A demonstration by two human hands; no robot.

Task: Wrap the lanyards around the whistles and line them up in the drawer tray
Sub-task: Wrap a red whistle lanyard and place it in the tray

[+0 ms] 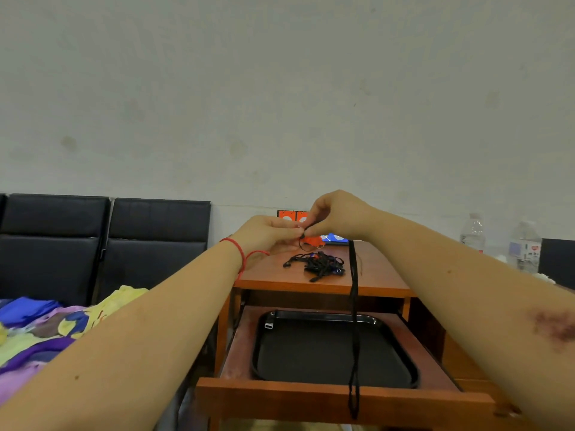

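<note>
Tabletop carried a tangled heap of black lanyards; below it the open drawer held a black tray. Above, left hand and right hand met, fingers curled, pinching what seemed an orange whistle; its lanyard hung down across the tray.

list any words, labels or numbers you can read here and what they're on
No text here reads clearly.
Right water bottle: label with a red patch, print too blurred to read.
Left water bottle: label too blurred to read.
Orange cards by the wall: white shapes, no legible text.
Blue item behind the hands: markings unreadable.
</note>
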